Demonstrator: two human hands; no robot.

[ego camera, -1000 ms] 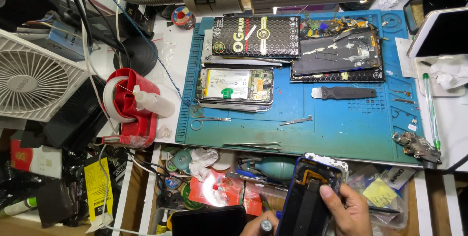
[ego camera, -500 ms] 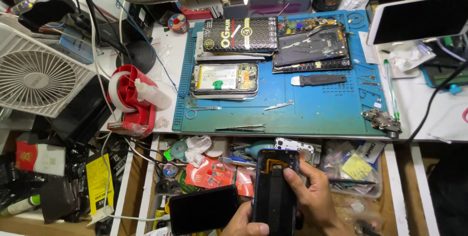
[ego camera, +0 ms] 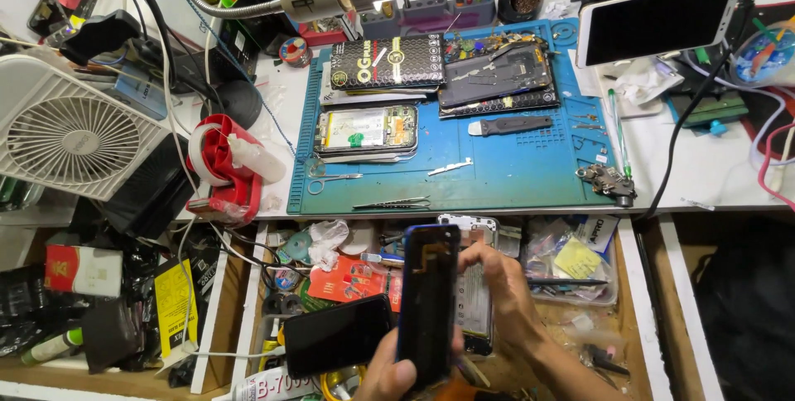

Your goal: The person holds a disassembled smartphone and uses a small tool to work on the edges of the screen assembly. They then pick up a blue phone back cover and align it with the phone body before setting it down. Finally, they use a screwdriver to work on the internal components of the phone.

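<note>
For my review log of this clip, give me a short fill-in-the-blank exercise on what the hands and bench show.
1. Both hands hold a dark phone frame edge-on above an open ____.
2. The repair mat on the bench is ____ in colour.
3. The white fan stands at the ____ edge of the view.
4. The tweezers lie on the mat's ____ edge.

Missing words: drawer; blue; left; near

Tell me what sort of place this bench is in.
Most likely a phone repair workbench: an opened phone with exposed battery lies on a blue silicone work mat, metal tweezers sit beside it, and both hands, left and right, hold a dark phone frame.
</note>
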